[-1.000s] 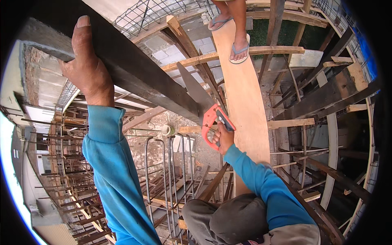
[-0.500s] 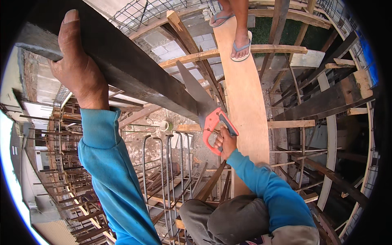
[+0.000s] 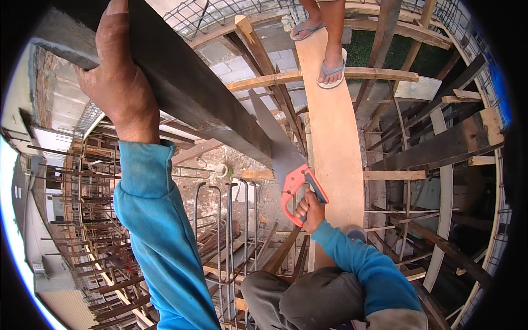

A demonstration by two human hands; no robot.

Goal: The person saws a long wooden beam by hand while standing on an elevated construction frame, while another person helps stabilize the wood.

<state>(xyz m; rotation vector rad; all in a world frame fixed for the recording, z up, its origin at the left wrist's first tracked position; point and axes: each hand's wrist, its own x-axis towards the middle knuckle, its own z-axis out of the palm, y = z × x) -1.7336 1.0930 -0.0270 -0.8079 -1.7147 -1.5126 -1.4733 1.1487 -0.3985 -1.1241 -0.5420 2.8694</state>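
Note:
My left hand (image 3: 124, 93) is wrapped over the edge of a long dark wooden beam (image 3: 187, 82), its thumb lying along the upper face. The fingers under the beam are hidden. In my right hand (image 3: 312, 210) is a handsaw (image 3: 283, 151), gripped by its red and black handle. The saw's blade slants up and away to the left, against the side of the beam close to its near end. Beneath the saw handle runs a pale plank (image 3: 335, 143).
Another person's feet in flip-flops (image 3: 331, 71) stand on the plank's far part. Bent steel bars (image 3: 231, 220) rise left of my knees. Timber crosspieces (image 3: 379, 73) and a thick dark beam (image 3: 434, 146) lie around the plank, with a drop to rubble-strewn ground (image 3: 206, 159) below.
My right hand has drawn the saw back toward me and slightly down. The whole view has shifted a little, with the beam and left hand now further right in it.

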